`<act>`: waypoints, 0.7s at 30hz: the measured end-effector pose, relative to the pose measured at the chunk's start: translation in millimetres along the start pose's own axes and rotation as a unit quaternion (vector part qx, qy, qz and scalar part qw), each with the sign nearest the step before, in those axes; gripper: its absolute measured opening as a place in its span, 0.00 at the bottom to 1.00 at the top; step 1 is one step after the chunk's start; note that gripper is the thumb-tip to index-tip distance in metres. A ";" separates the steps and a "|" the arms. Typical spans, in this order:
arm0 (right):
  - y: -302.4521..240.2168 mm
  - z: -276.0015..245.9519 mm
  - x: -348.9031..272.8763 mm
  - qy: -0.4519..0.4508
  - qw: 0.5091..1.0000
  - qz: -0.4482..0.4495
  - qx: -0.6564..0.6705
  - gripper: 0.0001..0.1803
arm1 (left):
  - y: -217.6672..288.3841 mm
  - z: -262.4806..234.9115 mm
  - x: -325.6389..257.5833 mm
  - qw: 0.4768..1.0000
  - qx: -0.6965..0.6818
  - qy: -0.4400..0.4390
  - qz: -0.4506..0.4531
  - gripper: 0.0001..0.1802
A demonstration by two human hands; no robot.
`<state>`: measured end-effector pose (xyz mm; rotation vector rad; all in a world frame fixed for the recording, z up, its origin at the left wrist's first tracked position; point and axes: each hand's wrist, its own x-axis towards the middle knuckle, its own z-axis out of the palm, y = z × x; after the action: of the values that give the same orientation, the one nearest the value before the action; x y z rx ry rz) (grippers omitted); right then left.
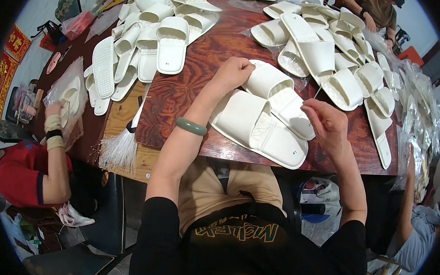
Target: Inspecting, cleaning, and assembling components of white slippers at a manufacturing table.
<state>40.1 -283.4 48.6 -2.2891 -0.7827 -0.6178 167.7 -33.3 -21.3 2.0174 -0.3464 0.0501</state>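
Note:
A pair of off-white slide slippers lies side by side on the reddish-brown table in front of me, a nearer slipper (241, 116) and a farther slipper (271, 81). At the farther slipper's toe end, my left hand (232, 72) is closed, with its fingers curled together. My right hand (327, 125) pinches by that slipper's heel, thumb against fingers. A thin pale line shows just above these fingertips; whether it is a strand in the pinch is too fine to tell. What the left fingers hold, if anything, is hidden.
Slippers are heaped at the far left (148, 37) and far right (318, 55). A bundle of white strings (121, 149) hangs at the table's left edge. Clear plastic bags (418, 94) pile up at the right. A person in red (31, 171) handles a bagged slipper; other people sit around.

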 end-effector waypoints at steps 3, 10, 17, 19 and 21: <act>9.9 10.6 4.0 0.001 0.990 0.099 0.099 0.06 | -1.2 2.4 0.3 0.995 -0.091 -0.033 -0.027 0.15; 21.5 18.6 12.8 -0.052 0.954 0.208 0.208 0.17 | -1.7 -6.0 0.1 0.988 -0.131 -0.057 -0.061 0.13; 33.7 20.8 10.6 -0.138 0.950 0.258 0.112 0.08 | 8.1 -5.6 -4.7 0.984 -0.156 -0.059 -0.066 0.14; 37.3 24.3 12.0 -0.147 0.967 0.207 0.031 0.08 | 6.0 -4.0 -4.6 0.983 -0.168 -0.040 -0.056 0.14; 31.1 26.6 20.4 -0.151 0.969 0.195 -0.014 0.08 | 2.7 -5.8 -3.0 0.983 -0.162 -0.055 -0.067 0.14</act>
<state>81.1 -276.8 29.6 -2.5018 -0.4338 -0.1024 164.7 -28.6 -16.9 1.7181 -0.2677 -0.1920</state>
